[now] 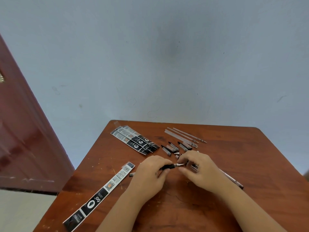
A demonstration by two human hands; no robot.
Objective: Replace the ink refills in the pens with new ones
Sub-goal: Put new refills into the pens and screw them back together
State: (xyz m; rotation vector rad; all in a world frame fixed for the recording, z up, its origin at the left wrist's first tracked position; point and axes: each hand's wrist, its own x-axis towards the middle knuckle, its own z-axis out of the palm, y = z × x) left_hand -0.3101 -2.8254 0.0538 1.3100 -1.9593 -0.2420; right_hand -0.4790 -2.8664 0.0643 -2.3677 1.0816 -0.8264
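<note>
A brown wooden desk (pixel 184 206) stands against a pale blue wall (pixel 150 56). A dark red door (pixel 21 131) stands well left of the hands.

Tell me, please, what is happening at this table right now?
A person is working on a pen over a wooden table. The left hand holds its black barrel, while the right hand pinches the metal tip end, apparently screwing it on or off. Behind the hands lie several pen caps and a row of clear refill tubes. Black-and-white refill packets sit further left, and one more packet lies near the table's left edge.
</note>
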